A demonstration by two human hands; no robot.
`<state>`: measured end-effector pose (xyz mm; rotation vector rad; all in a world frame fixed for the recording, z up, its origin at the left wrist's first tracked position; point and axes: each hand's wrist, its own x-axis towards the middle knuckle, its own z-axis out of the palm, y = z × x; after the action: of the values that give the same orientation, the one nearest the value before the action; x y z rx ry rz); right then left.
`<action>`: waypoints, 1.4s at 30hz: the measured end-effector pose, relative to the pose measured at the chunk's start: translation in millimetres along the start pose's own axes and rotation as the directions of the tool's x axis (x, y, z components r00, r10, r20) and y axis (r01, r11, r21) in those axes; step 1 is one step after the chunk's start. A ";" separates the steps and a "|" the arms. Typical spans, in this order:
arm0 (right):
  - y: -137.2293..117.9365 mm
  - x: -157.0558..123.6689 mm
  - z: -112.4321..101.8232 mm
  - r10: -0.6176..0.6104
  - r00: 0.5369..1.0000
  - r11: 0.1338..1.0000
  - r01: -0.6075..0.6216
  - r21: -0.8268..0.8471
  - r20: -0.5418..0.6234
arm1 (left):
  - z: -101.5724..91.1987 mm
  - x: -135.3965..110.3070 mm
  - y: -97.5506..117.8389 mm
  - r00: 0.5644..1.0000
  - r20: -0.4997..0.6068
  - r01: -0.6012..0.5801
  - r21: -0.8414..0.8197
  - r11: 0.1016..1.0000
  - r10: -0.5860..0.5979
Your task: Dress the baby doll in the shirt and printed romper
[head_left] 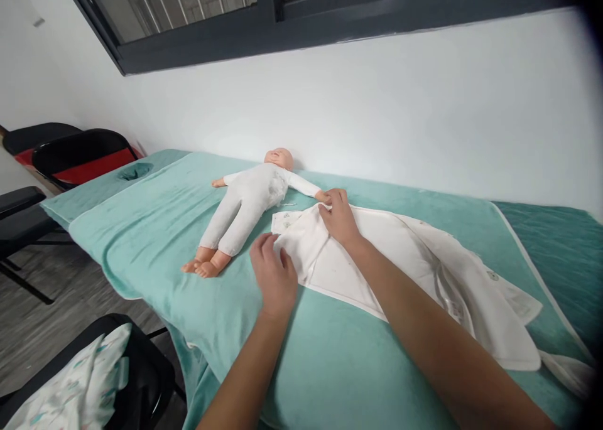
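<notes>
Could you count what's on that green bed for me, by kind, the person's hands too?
Baby doll: 1
White garment: 1 (its trailing right end counted with it)
Hands: 2, left hand and right hand
Total: 4

The white garment on the right is soft, matt, cotton-like cloth with a stitched, piped edge, lightly creased. Under it the teal cover is plush, towel-like fabric with a short nap and a faint sheen. The doll at the far side wears a matt white knit suit; its head, hands and feet are smooth, slightly glossy plastic. On the left, black chairs have smooth padded seats that look like vinyl. The wall is matt paint; the window frame is dark, satin metal.
</notes>
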<state>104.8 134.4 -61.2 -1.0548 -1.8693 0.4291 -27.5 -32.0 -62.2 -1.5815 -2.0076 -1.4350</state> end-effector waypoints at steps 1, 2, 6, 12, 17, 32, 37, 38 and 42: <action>0.3 -1.2 -0.6 -0.007 1.000 1.000 0.007 0.006 0.012 | -0.7 -0.9 1.8 0.997 0.040 -0.072 0.005 0.997 0.071; 0.2 -2.7 -1.2 -0.023 0.999 1.000 0.022 0.007 0.028 | -1.2 -1.7 3.6 0.986 0.095 -0.139 -0.006 0.990 0.139; -6.2 -14.2 -3.7 -0.095 0.984 0.983 0.117 -0.140 0.152 | -3.4 -3.8 9.5 0.904 0.305 -0.293 -0.069 0.954 0.299; -37.9 -65.6 -20.3 0.017 0.924 0.901 0.151 -0.405 0.382 | -4.8 -4.5 12.3 0.861 0.435 -0.304 0.024 0.952 0.264; -61.7 -124.3 -62.5 -0.056 0.889 0.936 0.205 -0.286 0.455 | -3.6 -3.3 12.6 0.868 0.454 -0.274 0.101 0.957 0.200; 68.4 -159.7 -268.5 0.742 0.656 0.494 -0.673 -0.551 -0.137 | -3.3 1.7 12.7 0.877 0.477 -0.127 0.094 0.987 0.067; 72.6 -146.1 -272.6 0.534 0.727 0.582 -0.686 -0.436 -0.432 | -1.9 4.2 11.6 0.871 0.490 -0.038 0.092 0.995 -0.012; 75.3 -142.4 -274.3 0.487 0.714 0.589 -0.694 -0.414 -0.503 | -1.8 4.7 11.7 0.869 0.495 -0.026 0.095 0.995 -0.025; 87.6 -137.6 -274.2 0.355 0.699 0.643 -0.664 -0.381 -0.620 | -3.2 6.9 13.7 0.852 0.520 0.004 0.090 0.996 -0.051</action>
<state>408.8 37.9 -51.8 -1.9606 -1.1869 -0.1359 -20.1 -30.8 -48.5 -2.0811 -2.3388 -0.9684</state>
